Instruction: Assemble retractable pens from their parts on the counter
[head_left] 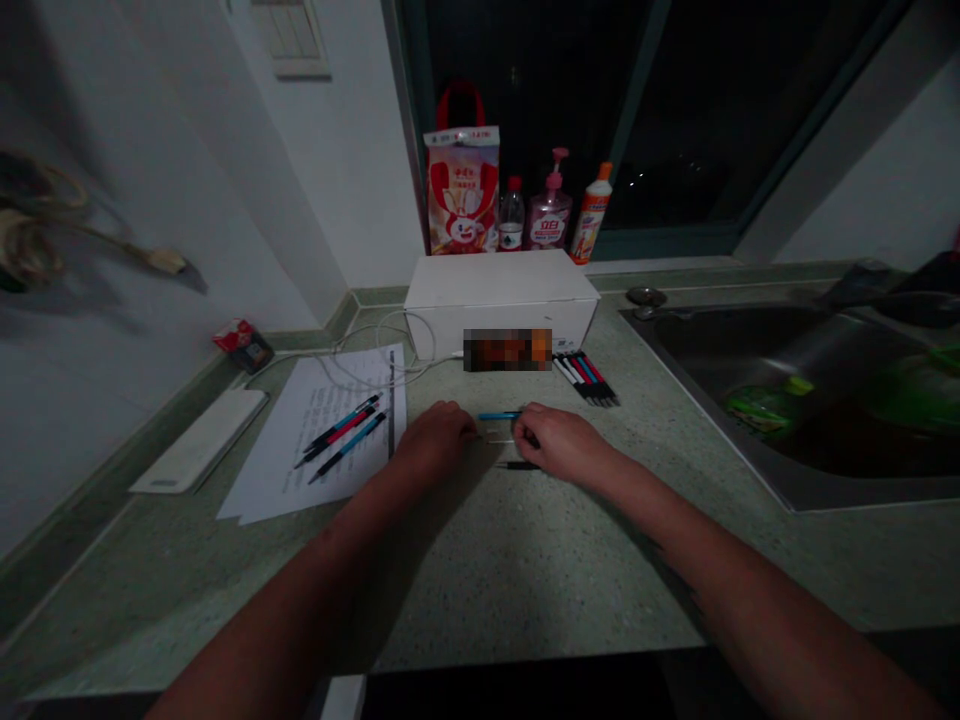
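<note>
My left hand [440,437] rests low over the counter, fingers curled together, with a small dark bit at the fingertips that is too dim to name. Facing it, my right hand [561,441] has its fingers bent into a pinch; what is in them is hidden. A thin pale rod [498,437], like a pen refill, spans part of the gap between the hands. Behind it lies a blue pen barrel [495,415], its right end by my right hand. A black pen part [517,466] with a thin tip lies nearer me, partly beneath that hand.
Several assembled pens [341,435] lie on printed sheets [281,420] at left. More pen parts [589,378] sit before a white box [502,290], near a pixelated object [508,350] with a white cable [360,350]. A white flat device [199,440] is far left; a sink [780,480] is right.
</note>
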